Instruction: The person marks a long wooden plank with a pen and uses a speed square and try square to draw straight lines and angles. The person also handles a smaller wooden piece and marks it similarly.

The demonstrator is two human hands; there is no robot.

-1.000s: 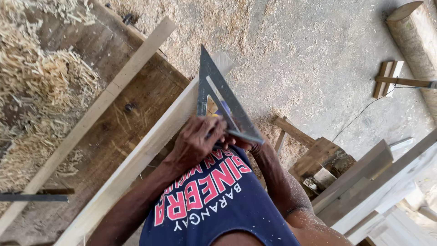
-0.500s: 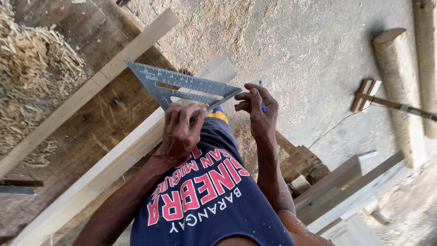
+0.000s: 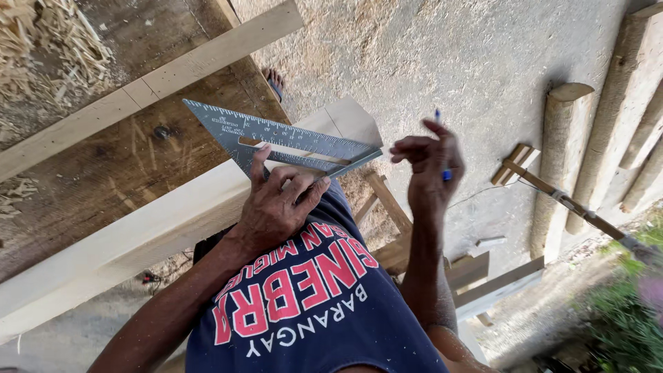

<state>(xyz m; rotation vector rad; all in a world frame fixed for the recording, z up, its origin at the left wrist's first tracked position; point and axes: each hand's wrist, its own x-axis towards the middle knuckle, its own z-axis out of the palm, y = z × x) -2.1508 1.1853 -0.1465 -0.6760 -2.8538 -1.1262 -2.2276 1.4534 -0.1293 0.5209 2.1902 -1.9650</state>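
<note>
A: What is held by the left hand (image 3: 276, 207)?

B: A grey triangular metal square (image 3: 276, 141) is gripped by its closed fingers (image 3: 293, 186), laid against the pale planed timber beam (image 3: 138, 235), whose cut end lies just beyond the fingertips.

A: And the right hand (image 3: 428, 166)?

B: Raised in open air beside the square, its fingers loosely curled around a blue pen (image 3: 445, 173).

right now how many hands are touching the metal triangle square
1. The left hand presses the metal square onto the pale beam; the right hand is raised apart, holding a blue pen.
</note>
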